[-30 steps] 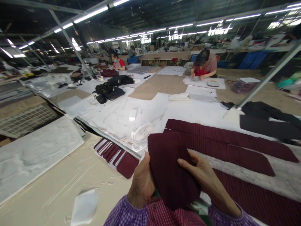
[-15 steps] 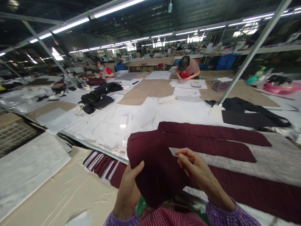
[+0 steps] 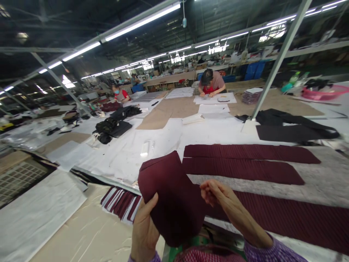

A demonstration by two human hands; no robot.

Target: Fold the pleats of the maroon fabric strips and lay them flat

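Observation:
My left hand (image 3: 145, 222) is closed on a stack of dark maroon fabric pieces (image 3: 174, 200), thumb on top and fingers underneath. Several layered edges show at the stack's upper left corner. My right hand (image 3: 215, 194) is at the stack's right edge, its fingers curled together. Whether a fabric edge is pinched in them is hidden. Beyond and to the right, overlapping maroon pieces lie in long rows, such as the middle row (image 3: 242, 170) and the nearer row (image 3: 294, 214).
A bundle of maroon and white pieces (image 3: 120, 202) lies left of my hands. Dark garments (image 3: 116, 125) and black fabric (image 3: 294, 131) rest on the white table (image 3: 163, 138). A metal post (image 3: 280, 58) rises at right. A co-worker (image 3: 211, 83) bends over the far side.
The stack has tilted and shifted a little left with my left hand. My right hand has moved slightly left and lower, its fingers more curled. The view has turned slightly.

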